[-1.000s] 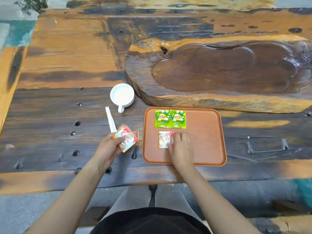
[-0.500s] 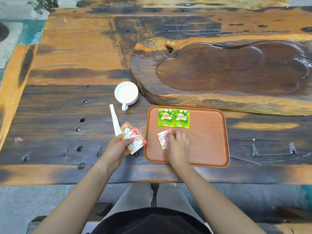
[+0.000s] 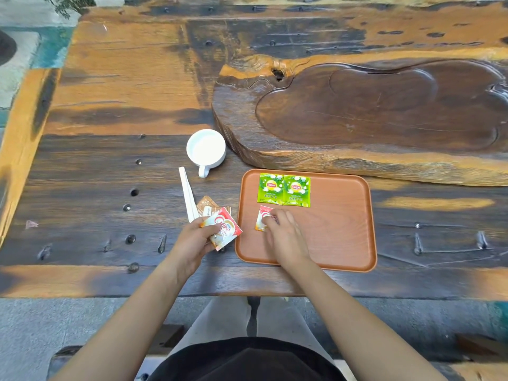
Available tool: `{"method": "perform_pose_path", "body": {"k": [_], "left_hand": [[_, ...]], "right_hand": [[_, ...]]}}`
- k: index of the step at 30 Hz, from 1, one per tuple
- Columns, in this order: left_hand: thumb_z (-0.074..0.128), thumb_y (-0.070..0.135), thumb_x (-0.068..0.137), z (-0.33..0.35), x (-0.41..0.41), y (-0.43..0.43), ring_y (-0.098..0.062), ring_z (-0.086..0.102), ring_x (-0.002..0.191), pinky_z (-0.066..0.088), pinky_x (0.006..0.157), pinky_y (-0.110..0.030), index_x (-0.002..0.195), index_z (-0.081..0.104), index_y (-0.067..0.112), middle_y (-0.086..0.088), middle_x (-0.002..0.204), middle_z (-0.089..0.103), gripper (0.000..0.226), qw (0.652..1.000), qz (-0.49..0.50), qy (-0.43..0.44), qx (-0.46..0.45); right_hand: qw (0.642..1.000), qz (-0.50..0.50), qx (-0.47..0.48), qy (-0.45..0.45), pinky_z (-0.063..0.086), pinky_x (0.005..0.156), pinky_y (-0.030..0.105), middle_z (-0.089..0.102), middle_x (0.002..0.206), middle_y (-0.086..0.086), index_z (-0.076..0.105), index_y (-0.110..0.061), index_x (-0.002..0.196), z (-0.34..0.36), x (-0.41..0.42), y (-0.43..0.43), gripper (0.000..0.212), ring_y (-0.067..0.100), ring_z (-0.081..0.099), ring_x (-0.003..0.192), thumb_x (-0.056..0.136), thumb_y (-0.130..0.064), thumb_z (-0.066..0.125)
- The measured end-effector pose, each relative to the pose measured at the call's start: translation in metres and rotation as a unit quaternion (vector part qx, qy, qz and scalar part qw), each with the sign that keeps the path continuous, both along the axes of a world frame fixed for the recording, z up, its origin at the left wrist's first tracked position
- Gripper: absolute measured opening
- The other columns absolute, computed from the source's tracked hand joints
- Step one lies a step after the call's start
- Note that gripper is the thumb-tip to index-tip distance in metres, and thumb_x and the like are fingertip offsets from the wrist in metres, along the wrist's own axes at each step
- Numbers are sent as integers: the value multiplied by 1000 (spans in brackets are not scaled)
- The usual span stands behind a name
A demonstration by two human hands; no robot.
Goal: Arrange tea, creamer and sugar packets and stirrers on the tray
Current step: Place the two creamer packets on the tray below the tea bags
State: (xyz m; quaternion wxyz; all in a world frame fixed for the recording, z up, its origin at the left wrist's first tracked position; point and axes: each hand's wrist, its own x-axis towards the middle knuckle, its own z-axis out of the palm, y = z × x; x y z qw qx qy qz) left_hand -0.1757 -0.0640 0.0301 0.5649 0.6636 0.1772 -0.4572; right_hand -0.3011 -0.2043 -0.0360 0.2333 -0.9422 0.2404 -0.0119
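An orange-brown tray (image 3: 341, 232) lies near the table's front edge. Two green tea packets (image 3: 284, 190) sit side by side at its far left. Just below them a red-and-white creamer packet (image 3: 262, 217) lies tilted on the tray, with the fingers of my right hand (image 3: 286, 237) pressing on it and covering its right part. Left of the tray, my left hand (image 3: 193, 240) holds a second creamer packet (image 3: 224, 229) just above the table. Brown sugar packets (image 3: 206, 207) and white stirrers (image 3: 188, 195) lie on the table beyond that hand.
A white cup (image 3: 206, 149) stands behind the stirrers. A big carved wooden slab (image 3: 371, 119) fills the table behind the tray. The table's front edge runs just below the tray.
The creamer packet on the tray has turned from square to tilted under my right hand. My left hand has brought its packet slightly nearer the tray's left rim.
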Motion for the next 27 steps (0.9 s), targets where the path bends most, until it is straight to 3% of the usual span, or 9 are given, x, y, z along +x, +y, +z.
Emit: {"method": "perform_pose_path", "body": {"k": [3, 10, 18, 22, 24, 27], "left_hand": [[52, -2, 87, 0, 0, 0, -16, 63, 77, 56, 53, -17, 113, 54, 2, -7, 89, 65, 27, 1000, 0, 1, 2], [52, -1, 88, -2, 1, -3, -16, 63, 79, 57, 55, -19, 116, 54, 2, -8, 92, 66, 28, 1000, -7, 1, 10], [54, -2, 86, -3, 3, -8, -18, 63, 80, 58, 57, -20, 112, 55, 4, -10, 95, 65, 26, 1000, -4, 6, 17], [54, -2, 85, -5, 2, -13, -18, 63, 79, 57, 59, -20, 111, 56, 4, -9, 92, 65, 27, 1000, -23, -1, 21], [54, -3, 85, -5, -1, -18, -15, 64, 74, 56, 57, -18, 106, 57, 7, -7, 88, 65, 23, 999, -41, -6, 21], [56, 0, 85, -2, -12, -31, -4, 64, 54, 51, 49, -14, 90, 59, 12, -5, 77, 64, 13, 994, -102, -20, 21]], "right_hand": [[1000, 4, 5, 5, 55, 71, 38, 64, 101, 13, 65, -9, 88, -3, 1, 0, 21, 32, 60, 96, 71, -13, 75], [1000, 4, 0, -1, 56, 69, 37, 63, 103, 11, 63, -11, 90, -11, 7, 3, 25, 30, 59, 99, 68, -7, 75], [999, -1, 41, -19, 56, 73, 42, 61, 109, 15, 64, -8, 94, -9, 9, 0, 22, 34, 57, 102, 73, -1, 66], [997, -16, 61, -44, 48, 88, 39, 58, 119, 10, 63, -9, 108, 1, 10, 1, 28, 28, 51, 112, 80, -6, 61], [982, -78, 154, -78, 44, 93, 31, 59, 118, 6, 60, -11, 114, 15, 12, 6, 28, 20, 51, 111, 87, -12, 56], [893, -232, 377, -84, 47, 71, 15, 63, 90, 1, 58, -13, 108, 38, 14, 14, 20, 13, 59, 78, 88, -18, 61]]}}
